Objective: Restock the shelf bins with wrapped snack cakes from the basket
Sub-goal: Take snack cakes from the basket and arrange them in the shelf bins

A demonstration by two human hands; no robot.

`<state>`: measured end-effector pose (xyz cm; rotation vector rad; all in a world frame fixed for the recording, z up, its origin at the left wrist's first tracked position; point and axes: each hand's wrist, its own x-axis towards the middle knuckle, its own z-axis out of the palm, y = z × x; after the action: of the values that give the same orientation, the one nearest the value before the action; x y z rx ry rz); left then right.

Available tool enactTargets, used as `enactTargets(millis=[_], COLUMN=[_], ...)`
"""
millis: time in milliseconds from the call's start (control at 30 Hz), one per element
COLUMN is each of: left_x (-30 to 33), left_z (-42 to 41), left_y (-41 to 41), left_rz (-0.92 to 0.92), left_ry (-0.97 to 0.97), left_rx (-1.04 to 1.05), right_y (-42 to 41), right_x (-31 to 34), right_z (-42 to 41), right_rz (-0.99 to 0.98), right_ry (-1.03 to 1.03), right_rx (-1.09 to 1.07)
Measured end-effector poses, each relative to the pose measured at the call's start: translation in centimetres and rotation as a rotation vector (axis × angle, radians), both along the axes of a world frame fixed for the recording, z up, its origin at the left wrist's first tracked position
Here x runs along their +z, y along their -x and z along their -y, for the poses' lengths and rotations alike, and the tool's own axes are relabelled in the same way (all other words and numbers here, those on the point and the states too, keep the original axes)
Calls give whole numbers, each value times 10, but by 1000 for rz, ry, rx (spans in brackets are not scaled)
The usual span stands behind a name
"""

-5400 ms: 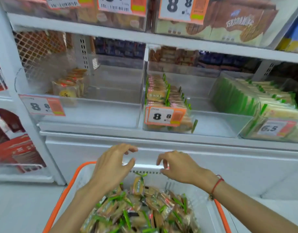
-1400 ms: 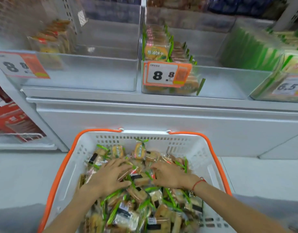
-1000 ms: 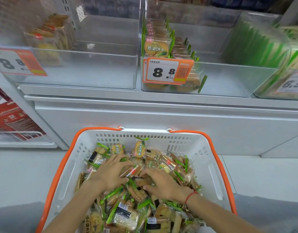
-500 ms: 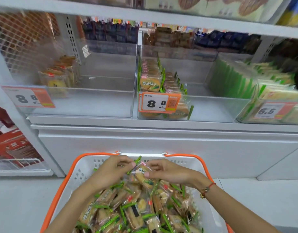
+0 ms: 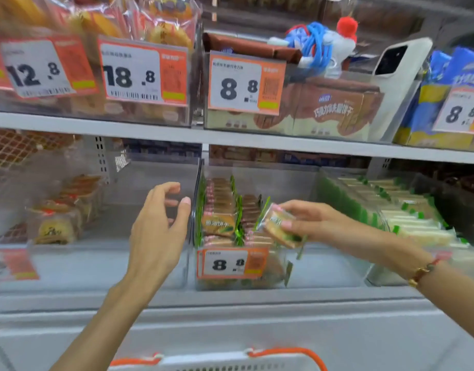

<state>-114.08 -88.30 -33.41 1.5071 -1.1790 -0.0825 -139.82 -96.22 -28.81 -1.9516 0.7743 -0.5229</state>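
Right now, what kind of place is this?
Most likely a grocery or convenience store snack aisle. Orange price tags hang on clear shelf bins stocked with wrapped snacks, and the right hand holds a wrapped snack cake at the bin, above an orange-rimmed basket.

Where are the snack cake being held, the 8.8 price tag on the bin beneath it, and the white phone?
snack cake (image 5: 280, 225): head view, middle of its clear wrapper.
8.8 price tag (image 5: 226, 263): head view, white part with the digits.
white phone (image 5: 400, 87): head view, its back, below the camera block.
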Motion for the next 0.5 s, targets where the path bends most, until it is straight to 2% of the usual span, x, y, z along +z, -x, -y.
enactTargets(millis=[67, 100, 167, 233, 333, 500], left_x=[2, 2, 0, -1, -4, -5], left_z=[19, 27, 36, 38, 38, 39], left_y=[-3, -4, -4, -4, 0, 2], left_rz=[-5, -13, -17, 18, 92, 46], left_ry=[-113, -151, -185, -171, -150, -160], left_rx=[-21, -36, -39, -11, 52, 93], right_y=[7, 9, 8, 4, -7, -27], right_x=[9, 10, 6, -7, -28, -49], right_z=[24, 40, 83, 130, 179, 204], right_rz=[55, 19, -179, -432, -667, -646], right_ry=[-51, -10, 213, 440, 558, 564], right_rx=[-57, -125, -297, -363, -376, -391])
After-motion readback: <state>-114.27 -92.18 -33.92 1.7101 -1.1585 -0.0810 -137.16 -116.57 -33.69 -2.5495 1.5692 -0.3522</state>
